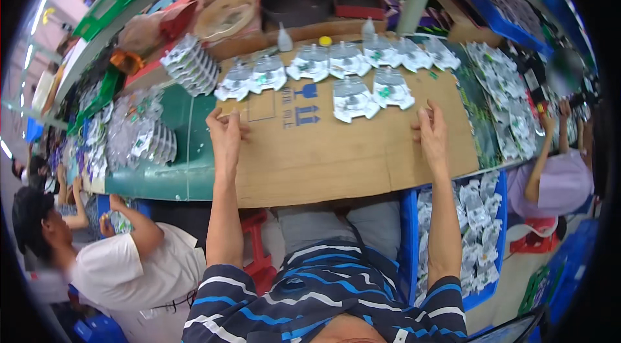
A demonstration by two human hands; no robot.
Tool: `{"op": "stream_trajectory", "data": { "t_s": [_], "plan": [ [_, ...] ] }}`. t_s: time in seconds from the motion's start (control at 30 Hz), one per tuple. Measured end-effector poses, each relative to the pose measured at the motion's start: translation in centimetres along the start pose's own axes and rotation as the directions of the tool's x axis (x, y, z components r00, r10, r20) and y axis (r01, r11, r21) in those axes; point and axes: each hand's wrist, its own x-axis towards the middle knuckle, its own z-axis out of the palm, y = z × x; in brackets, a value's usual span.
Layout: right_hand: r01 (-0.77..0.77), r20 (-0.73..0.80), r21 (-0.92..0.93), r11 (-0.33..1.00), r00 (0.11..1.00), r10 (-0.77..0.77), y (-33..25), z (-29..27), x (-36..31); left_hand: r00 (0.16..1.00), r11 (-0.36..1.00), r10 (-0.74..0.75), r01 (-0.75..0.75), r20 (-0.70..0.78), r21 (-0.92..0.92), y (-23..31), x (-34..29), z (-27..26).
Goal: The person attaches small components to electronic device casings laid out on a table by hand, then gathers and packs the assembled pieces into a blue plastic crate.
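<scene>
My left hand [226, 133] hovers at the left edge of a flat cardboard sheet [310, 162], fingers loosely bent and apart, nothing visible in them. Over the sheet's right part is my right hand [432, 133], likewise open and empty, its fingers slightly curled. Between and beyond my hands, several white plastic parts with clear tops stand in a row along the far side. Nearer are two more, a white part [354, 102] and a white part with a green piece [392, 89]; the latter is closest to my right hand.
A stack of white parts [189, 66] stands far left, near bagged parts [132, 124]. Behind the row are a squeeze bottle [284, 39] and yellow cap [325, 40]. More parts [501, 91] lie right; a blue crate [495, 239] holds others. A co-worker [129, 259] sits left.
</scene>
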Motion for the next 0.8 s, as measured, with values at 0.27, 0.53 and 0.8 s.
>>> {"op": "stream_trajectory", "data": {
  "t_s": [0.27,0.53,0.8],
  "plan": [
    [0.202,0.001,-0.310,0.929,0.977,-0.212,2.2,6.7,5.1,0.978,0.976,-0.197,0.202,0.074,-0.078,-6.6,9.7,-4.3],
    [0.178,-0.235,-0.186,0.966,0.947,-0.220,5.3,-6.0,-7.3,0.962,0.961,-0.246,0.226,0.117,0.159,-7.1,13.6,-5.4],
    [-0.231,-0.475,0.077,0.970,0.847,0.239,7.4,-22.3,-22.4,0.985,0.992,-0.127,0.124,0.119,0.029,-2.0,0.8,-5.8]
  ]
}}
